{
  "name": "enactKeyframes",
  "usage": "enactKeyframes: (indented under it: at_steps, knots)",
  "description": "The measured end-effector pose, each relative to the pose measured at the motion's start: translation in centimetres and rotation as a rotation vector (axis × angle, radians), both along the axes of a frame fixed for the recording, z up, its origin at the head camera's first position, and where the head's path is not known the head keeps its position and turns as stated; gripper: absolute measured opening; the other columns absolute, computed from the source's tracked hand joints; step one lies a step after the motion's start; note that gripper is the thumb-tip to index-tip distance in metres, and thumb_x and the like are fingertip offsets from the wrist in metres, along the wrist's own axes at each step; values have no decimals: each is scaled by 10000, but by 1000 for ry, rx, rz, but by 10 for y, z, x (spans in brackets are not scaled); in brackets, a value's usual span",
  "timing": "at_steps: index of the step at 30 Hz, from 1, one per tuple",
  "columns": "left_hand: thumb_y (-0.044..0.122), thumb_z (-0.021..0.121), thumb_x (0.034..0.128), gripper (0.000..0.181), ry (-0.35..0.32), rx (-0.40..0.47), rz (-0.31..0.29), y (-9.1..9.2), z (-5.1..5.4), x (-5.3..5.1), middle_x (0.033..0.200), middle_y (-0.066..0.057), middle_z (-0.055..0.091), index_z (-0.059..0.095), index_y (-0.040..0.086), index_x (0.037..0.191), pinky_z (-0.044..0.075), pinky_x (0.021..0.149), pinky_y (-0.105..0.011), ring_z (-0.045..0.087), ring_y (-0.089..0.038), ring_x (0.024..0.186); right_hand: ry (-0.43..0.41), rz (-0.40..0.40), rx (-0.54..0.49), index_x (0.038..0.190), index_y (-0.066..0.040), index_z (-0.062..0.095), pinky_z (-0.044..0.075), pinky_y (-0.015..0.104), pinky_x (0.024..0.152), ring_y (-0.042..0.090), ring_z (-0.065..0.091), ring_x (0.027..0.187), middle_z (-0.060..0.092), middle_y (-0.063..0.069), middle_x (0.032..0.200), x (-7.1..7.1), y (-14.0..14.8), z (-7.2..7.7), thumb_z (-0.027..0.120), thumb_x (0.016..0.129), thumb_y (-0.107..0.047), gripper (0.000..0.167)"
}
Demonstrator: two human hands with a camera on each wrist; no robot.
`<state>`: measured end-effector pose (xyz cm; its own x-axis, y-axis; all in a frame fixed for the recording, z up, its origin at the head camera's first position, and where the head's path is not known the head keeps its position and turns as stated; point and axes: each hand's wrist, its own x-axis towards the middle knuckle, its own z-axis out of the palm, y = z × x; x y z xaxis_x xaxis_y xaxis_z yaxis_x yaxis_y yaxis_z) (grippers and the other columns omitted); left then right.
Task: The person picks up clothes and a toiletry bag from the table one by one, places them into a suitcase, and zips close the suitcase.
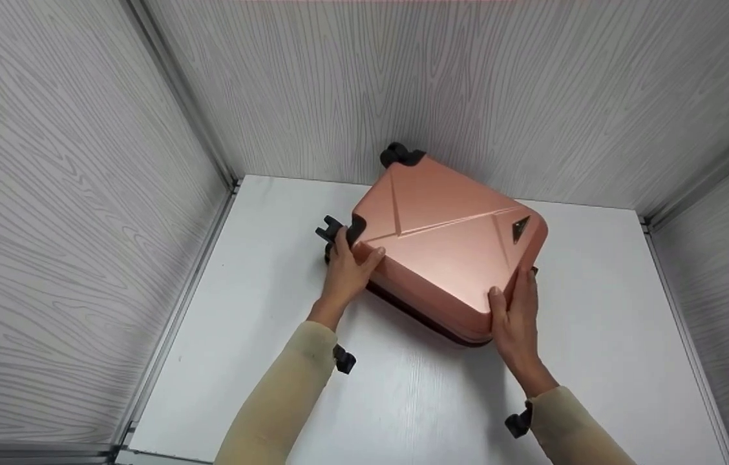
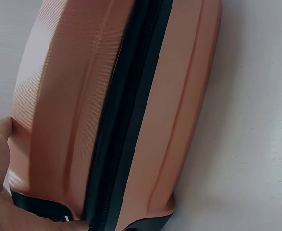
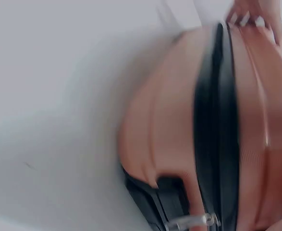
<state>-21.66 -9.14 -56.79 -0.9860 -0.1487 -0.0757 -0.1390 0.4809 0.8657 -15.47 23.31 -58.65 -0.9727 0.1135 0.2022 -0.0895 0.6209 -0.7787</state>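
Observation:
A rose-gold hard-shell suitcase (image 1: 448, 232) lies on its broad side over the white surface, turned diagonally, with black wheels (image 1: 397, 155) at its upper-left end. My left hand (image 1: 346, 274) grips the corner beside the nearer wheel, its thumb on the top face. At the opposite end my right hand (image 1: 518, 326) holds the near right corner, thumb on the shell and fingers along the end. A black zip band (image 2: 126, 115) runs along the side in the left wrist view. The right wrist view, blurred, shows a metal zipper pull (image 3: 191, 221). The underside is hidden.
The white surface (image 1: 242, 361) is bounded by grey wood-grain panels at the left (image 1: 67, 213), back (image 1: 442, 84) and right (image 1: 726, 271). Metal framing strips (image 1: 187, 290) run along the side edges. The suitcase's wheel end is close to the back panel.

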Motion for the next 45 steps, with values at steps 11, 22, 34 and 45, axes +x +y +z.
enactKeyframes:
  at_steps: [11,22,34,45]
  knots:
    - [650,651,969,993,52,-28,23,-1,-5,-1,1637,-287,323,156,163,1680,366,1212,-575,377,-439,1516,344,90,109,1667,17,96,95,702,1258,585,40,1568,69,314,1719,16,-16,-30,603,1063,-478,932]
    - [572,659,999,945,112,-37,24,2,-8,13,1540,-340,403,177,109,1667,381,1178,-611,426,-485,1456,140,138,99,1708,-106,87,138,718,1242,459,-7,1623,18,139,1780,-9,7,-20,684,1028,-302,926]
    - [550,606,1039,923,102,-67,2,11,-4,26,1541,-363,396,155,56,1674,370,1174,-636,429,-509,1445,3,189,115,1720,-224,58,138,702,1249,350,-16,1647,-9,62,1792,-35,34,-12,614,1053,-423,891]
    - [592,554,1049,919,64,-29,-30,15,-1,37,1602,-357,331,133,83,1688,347,1186,-653,372,-523,1485,-46,176,57,1719,-217,25,138,690,1253,369,38,1641,-14,113,1785,-45,44,-8,546,1078,-486,869]
